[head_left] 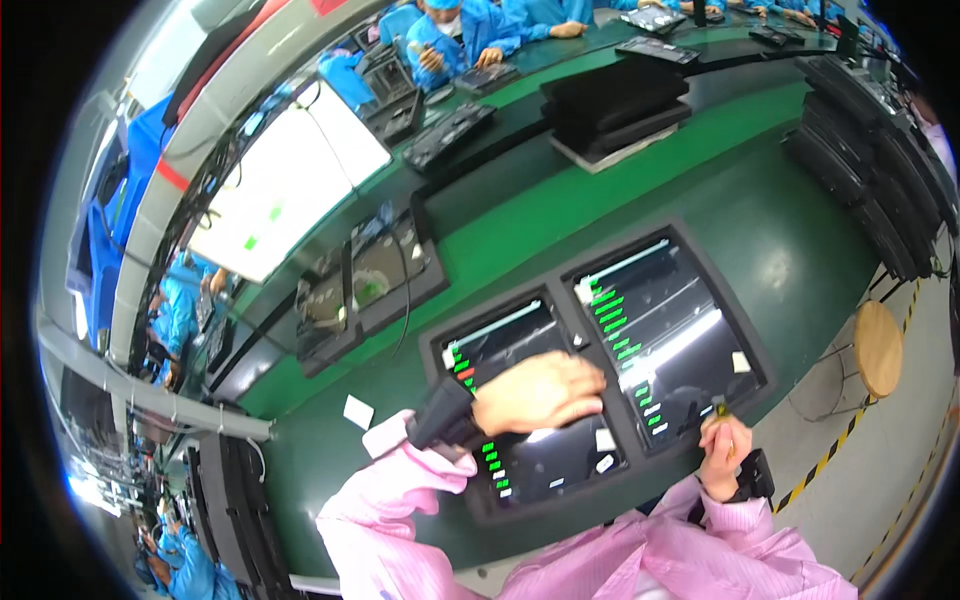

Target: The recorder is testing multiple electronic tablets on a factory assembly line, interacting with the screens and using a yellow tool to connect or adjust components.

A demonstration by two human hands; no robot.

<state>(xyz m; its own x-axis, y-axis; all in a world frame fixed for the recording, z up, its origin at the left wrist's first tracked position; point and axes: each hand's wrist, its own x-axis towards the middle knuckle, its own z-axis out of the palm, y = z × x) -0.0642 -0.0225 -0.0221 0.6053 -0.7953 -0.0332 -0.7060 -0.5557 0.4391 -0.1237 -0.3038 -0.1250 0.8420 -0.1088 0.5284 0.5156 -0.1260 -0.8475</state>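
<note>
Two dark screens with rows of green marks lie side by side in a black foam tray, the left screen and the right screen. My left hand reaches over the left screen, fingers stretched toward the strip between the two; I cannot tell whether it touches the glass. Closed at the near right edge of the tray, my right hand grips a small yellow-green thing, mostly covered by the fingers. Small white labels show on both screens, including a white label near the right screen's edge.
A white slip lies on the green table left of the tray. Beyond are an open black case with a cable, a bright white panel and a black foam stack. More trays stand at right, beside a stool. People in blue work opposite.
</note>
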